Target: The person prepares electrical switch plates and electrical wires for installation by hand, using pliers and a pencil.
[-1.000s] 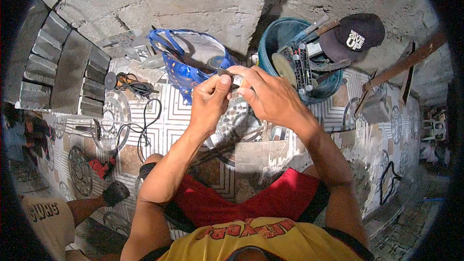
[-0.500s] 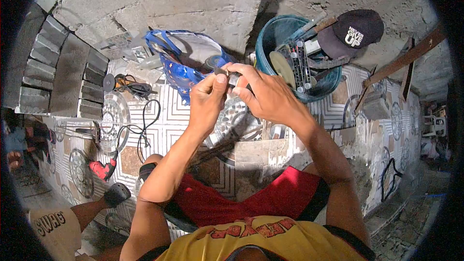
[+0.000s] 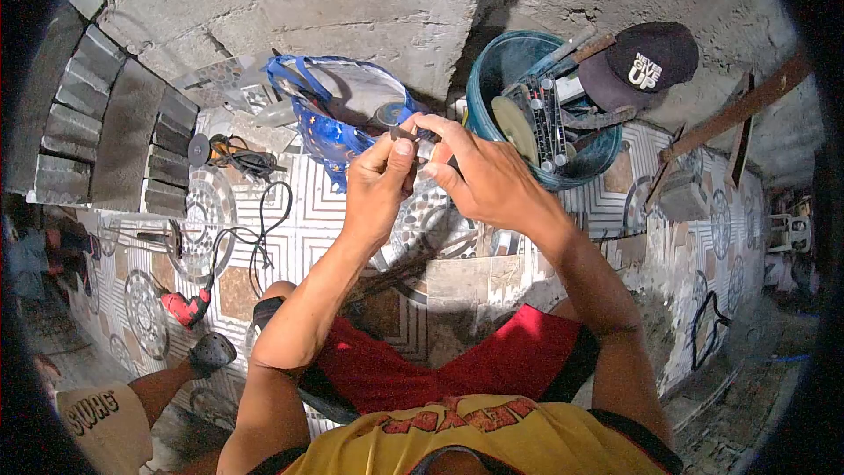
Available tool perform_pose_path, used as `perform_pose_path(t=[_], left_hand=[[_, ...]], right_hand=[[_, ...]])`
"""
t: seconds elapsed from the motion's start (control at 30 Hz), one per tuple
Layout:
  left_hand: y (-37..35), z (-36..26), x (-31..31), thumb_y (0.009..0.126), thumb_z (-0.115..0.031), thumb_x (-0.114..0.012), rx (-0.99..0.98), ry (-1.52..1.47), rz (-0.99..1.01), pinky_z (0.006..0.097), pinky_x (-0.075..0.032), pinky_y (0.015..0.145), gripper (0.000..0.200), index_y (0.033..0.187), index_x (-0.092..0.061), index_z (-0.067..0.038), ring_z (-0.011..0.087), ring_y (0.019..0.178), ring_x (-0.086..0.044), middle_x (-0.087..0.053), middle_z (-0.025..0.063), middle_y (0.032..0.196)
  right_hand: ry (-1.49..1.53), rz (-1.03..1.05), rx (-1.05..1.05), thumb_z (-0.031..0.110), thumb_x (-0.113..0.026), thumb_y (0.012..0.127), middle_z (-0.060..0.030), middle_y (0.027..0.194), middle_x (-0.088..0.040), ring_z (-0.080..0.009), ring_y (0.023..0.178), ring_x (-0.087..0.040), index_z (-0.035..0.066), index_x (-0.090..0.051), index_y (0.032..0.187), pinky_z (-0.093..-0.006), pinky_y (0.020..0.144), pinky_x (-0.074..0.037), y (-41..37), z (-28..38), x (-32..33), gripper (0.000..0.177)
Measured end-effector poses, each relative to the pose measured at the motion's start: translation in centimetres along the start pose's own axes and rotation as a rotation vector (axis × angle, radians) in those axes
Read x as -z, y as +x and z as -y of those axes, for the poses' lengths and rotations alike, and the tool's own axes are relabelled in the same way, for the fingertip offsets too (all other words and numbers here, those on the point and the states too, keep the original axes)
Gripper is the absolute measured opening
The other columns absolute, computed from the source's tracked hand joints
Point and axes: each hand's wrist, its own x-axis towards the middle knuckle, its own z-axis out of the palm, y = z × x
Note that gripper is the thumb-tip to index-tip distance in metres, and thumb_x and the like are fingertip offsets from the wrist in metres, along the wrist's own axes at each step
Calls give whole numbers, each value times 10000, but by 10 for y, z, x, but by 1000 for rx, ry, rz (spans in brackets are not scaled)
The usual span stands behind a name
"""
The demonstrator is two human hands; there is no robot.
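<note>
My left hand (image 3: 376, 178) is closed, its thumb and fingers pinching a small dark flat piece (image 3: 403, 134) in front of me. What kind of piece it is, I cannot make out. Opposite it, my right hand (image 3: 489, 171) has its fingers curled inward, with the index fingertip against the same piece and the thumb just below. Any other small thing inside the right fingers is hidden. Right behind the hands stands an open blue patterned bag (image 3: 327, 148), with a round disc (image 3: 388, 114) at its rim.
A teal bucket (image 3: 489, 62) with tools stands at the right, a dark cap (image 3: 651, 57) on its edge. Concrete blocks (image 3: 70, 141) are stacked left. A red power drill (image 3: 186, 306) and its cord lie on the tiles. Another person's leg (image 3: 163, 387) is at lower left.
Both hands stay at nearly the same spot. The right fingers have shifted slightly around the small piece, and a dark patch seen between right thumb and index shows less now.
</note>
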Motion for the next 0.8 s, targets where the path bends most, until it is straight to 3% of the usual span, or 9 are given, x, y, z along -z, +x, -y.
perform_pose_path(t=[0.07,0.13,0.17,0.23,0.27,0.4,0.47,0.8], left_hand=[[1,5,8,951,-369,-576,-11,46,38,189,-285,476,346,968,-678,-38,19,562,-386,-489,-59,653],[2,8,13,951,-353,-578,59,121,52,184,-309,481,403,1189,-621,-30,28,595,-411,-532,-37,736],[3,9,10,951,-353,-578,61,121,53,184,-309,481,403,1189,-621,-30,28,595,-411,-532,-37,736],[3,8,1,955,-322,-576,6,-143,35,181,-334,483,452,1299,-545,-31,34,621,-434,-562,-16,807],[2,2,3,961,-298,-566,28,-128,81,177,-353,490,427,1297,-543,-35,42,613,-441,-578,-7,828],[0,-1,3,961,-317,-564,52,-151,51,181,-334,487,435,1301,-545,-46,38,605,-427,-558,-17,802],[3,4,12,953,-357,-568,75,-131,181,185,-310,481,473,1318,-533,-59,34,596,-411,-515,-35,766],[-2,2,14,943,-408,-565,119,-57,106,180,-299,481,520,1331,-525,-64,27,583,-390,-461,-55,720]], right_hand=[[-6,-73,69,193,-559,896,-168,945,-638,-396,830,-626,107,-453,1284,-493,663,-494,1,-4,-5,412],[-58,-112,100,203,-561,899,-170,933,-642,-398,843,-627,105,-442,1297,-491,676,-495,3,-15,-11,426],[-109,-154,130,212,-563,903,-173,921,-645,-400,857,-628,103,-432,1310,-489,690,-496,4,-18,-12,442],[-44,-176,46,223,-566,905,-174,926,-646,-400,865,-629,104,-425,1320,-480,701,-498,4,-20,-3,455],[21,-197,-37,234,-569,908,-176,931,-646,-401,874,-630,104,-418,1331,-471,711,-500,5,-19,1,468],[57,-113,-7,223,-576,903,-174,923,-647,-403,856,-632,112,-413,1336,-463,712,-498,3,-10,7,476],[33,-77,22,215,-576,899,-171,922,-647,-404,848,-630,115,-415,1330,-469,708,-497,1,-3,2,471],[-23,-55,111,196,-561,896,-166,931,-647,-402,821,-632,129,-410,1324,-479,685,-505,4,-4,-4,459]])
